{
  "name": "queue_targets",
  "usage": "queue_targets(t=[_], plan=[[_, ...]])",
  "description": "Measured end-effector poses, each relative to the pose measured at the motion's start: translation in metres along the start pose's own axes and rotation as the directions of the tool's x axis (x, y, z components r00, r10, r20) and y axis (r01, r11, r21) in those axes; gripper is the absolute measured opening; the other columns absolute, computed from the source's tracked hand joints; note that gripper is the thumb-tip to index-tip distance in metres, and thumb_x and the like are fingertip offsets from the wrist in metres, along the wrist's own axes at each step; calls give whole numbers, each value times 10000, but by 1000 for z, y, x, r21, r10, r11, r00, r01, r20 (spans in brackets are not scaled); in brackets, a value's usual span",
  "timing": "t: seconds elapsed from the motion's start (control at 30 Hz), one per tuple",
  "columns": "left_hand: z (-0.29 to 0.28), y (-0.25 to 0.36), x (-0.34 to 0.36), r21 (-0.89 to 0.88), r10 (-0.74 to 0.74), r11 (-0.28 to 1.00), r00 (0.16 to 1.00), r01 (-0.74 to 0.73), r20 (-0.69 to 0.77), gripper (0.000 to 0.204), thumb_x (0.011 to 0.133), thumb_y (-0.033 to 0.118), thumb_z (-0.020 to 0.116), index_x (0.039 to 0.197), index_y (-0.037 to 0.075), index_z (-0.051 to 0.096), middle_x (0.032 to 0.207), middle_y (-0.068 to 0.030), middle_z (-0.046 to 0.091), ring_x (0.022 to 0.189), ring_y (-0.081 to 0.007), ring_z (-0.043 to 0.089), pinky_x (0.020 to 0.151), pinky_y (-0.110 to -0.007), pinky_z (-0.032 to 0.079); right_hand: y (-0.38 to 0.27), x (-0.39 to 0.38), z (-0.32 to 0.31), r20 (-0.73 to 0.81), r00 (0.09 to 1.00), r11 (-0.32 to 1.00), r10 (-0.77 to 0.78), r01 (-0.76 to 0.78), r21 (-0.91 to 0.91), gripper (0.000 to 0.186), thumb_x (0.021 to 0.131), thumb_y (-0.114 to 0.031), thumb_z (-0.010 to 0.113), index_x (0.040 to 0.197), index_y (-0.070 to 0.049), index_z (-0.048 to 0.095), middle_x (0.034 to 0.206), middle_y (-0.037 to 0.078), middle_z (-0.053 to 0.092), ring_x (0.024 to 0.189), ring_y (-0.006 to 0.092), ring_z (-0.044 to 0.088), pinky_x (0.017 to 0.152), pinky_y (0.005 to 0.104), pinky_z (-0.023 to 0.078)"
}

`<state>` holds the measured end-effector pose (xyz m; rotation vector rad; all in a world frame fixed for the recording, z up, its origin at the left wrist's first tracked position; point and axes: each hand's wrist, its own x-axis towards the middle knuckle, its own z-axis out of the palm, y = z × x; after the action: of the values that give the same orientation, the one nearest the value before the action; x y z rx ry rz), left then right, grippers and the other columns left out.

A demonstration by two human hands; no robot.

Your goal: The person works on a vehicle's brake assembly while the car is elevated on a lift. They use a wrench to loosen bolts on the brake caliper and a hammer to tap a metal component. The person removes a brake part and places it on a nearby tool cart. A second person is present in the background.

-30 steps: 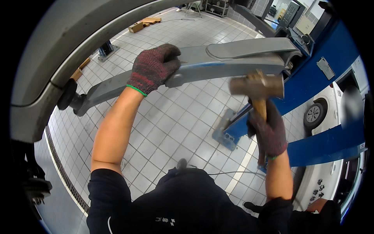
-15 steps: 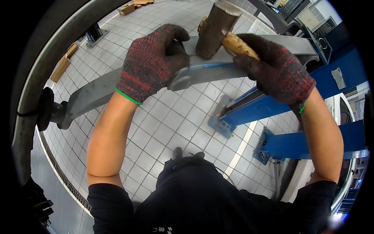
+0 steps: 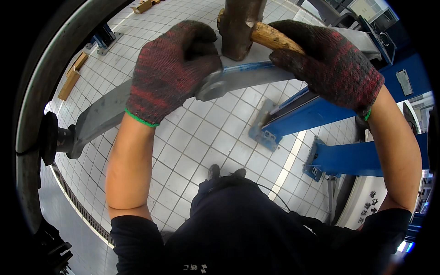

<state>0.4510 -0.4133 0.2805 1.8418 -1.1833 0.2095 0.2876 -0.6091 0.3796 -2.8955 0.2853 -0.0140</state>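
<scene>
With fingers of the left hand [image 3: 172, 71] curled at the lift arm [image 3: 103, 110], hard to tell if gripping; with those of the right hand [image 3: 330, 66] wrapped round a hammer [image 3: 248, 28] by its handle [image 3: 277, 37], with the head [image 3: 238, 41] over the arm, near the left hand.

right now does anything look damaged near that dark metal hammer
Yes: near the dark metal hammer, the grey metal lift arm has a blue streak along its edge, breaking its grey finish; perhaps worn paint.
</scene>
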Motion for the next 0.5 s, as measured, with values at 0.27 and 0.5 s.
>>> queue_targets(t=[0.27, 0.5], plan=[[-6, 0, -5, 202, 105, 972, 991, -120, 85, 205, 844, 249, 704, 950, 90, 779, 886, -118, 709, 829, -310, 699, 759, -410, 571, -4, -1, -2, 81, 987, 988, 137, -142, 61, 613, 1011, -410, 666, 1448, 4, 552, 1077, 211, 726, 913, 230, 737, 841, 351, 621], [3, -8, 0, 195, 179, 962, 981, -189, 69, 171, 825, 237, 707, 901, 98, 770, 841, -111, 690, 808, -310, 680, 721, -418, 561, 11, -5, 10, -58, 998, 998, -35, 37, 41, 551, 1023, -375, 656, 1421, -4, 571, 1124, 208, 707, 901, 215, 731, 800, 338, 628]])
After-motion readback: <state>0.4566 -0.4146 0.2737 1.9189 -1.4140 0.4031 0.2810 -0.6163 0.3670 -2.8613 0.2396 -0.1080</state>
